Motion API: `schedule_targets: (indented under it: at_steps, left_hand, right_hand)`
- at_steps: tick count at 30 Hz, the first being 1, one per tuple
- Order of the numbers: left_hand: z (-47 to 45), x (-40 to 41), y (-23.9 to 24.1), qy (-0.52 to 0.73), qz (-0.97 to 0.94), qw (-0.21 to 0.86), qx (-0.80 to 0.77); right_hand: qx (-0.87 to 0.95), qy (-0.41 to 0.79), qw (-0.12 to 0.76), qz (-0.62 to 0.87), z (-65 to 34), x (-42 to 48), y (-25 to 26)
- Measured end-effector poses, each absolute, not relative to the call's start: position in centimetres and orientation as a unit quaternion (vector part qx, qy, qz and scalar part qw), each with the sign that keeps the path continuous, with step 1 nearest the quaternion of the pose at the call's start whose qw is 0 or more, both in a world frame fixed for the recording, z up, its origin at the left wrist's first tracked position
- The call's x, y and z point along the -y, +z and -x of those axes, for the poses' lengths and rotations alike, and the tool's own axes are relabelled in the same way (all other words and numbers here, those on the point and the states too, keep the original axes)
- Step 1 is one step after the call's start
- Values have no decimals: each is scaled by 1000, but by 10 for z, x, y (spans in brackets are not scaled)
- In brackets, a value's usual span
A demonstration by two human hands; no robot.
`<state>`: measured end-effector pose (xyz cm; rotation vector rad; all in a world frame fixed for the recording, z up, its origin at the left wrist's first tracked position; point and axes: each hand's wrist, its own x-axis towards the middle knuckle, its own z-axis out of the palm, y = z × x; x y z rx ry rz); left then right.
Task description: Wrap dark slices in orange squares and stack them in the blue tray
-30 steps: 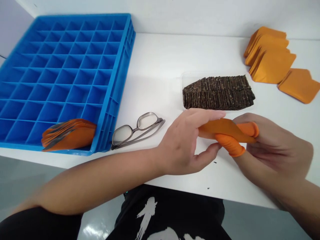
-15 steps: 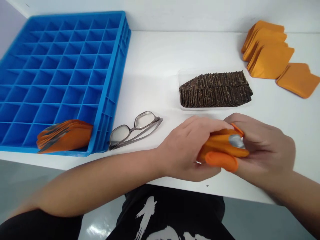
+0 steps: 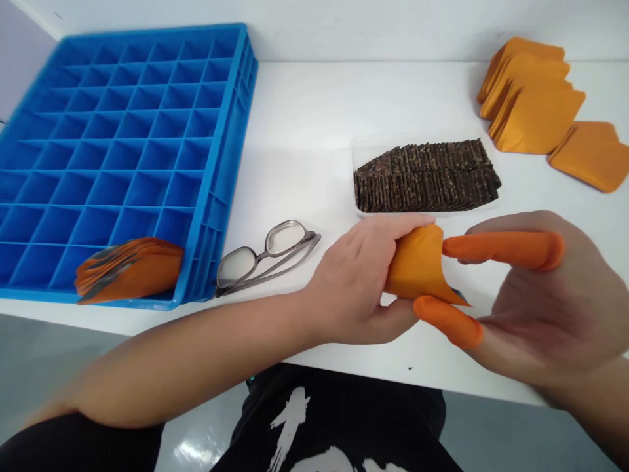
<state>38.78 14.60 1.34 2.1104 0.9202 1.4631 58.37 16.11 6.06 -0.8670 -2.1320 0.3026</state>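
The left hand [image 3: 361, 282] is clamped on a flat, matte orange pouch [image 3: 417, 262], with fingers over its top edge and thumb beneath, just above the near edge of the table at about five o'clock in the view. The pouch is bent into a shallow cone, and a sliver of grey shows at its lower right corner. The right hand [image 3: 545, 308] faces it from three o'clock with fingers spread apart. Its index finger and thumb wear smooth, rubbery orange finger cots [image 3: 501, 249], whose tips meet the pouch's right edge and lower corner without gripping it. At twelve o'clock from the hands lies a clear shallow tray [image 3: 354, 152] packed with thin, dark brown ribbed squares [image 3: 425, 176] standing on edge. At two o'clock is a fanned stack of orange pouches [image 3: 533, 105], with one loose pouch [image 3: 590, 157] beside it. Grey-framed glasses [image 3: 265, 254] lie folded at nine o'clock. Beyond them, a blue plastic grid crate [image 3: 128, 131] holds a sheaf of filled pouches [image 3: 128, 269] in a near compartment. The table [image 3: 304, 118] is smooth and white against a white wall [image 3: 373, 26], with a glossy grey floor [image 3: 29, 354] below. The crate's left side and the right wrist run out of view, and what the brown squares are cannot be told.
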Motion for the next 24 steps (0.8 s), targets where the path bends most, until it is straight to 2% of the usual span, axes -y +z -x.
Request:
schedule_targets:
  at_steps: [4,7,11,15,19,22,24]
  left_hand:
    - [-389,-146,10,512,-764,150,-363]
    - [-392,-145,6,514,-762,132,-371]
    - [-395,-141,6,519,-754,180,-360]
    - [-396,-139,10,523,-756,229,-319]
    - [-394,-142,13,537,-749,254,-292]
    - [-394,-144,12,541,-742,271,-289]
    - [-394,-145,10,541,-739,282,-287]
  right_hand:
    - [872,107,380,290,-583,-158,62]
    - [872,112,360,311,-582,-155,62]
    - [863,122,338,355,-583,-154,62]
    - [874,148,334,320,-585,-156,63]
    - [864,91,356,344,-586,-161,58]
    - [837,0,432,336,-591,-165,51]
    - [834,-25,443,329,-597,-166,49]
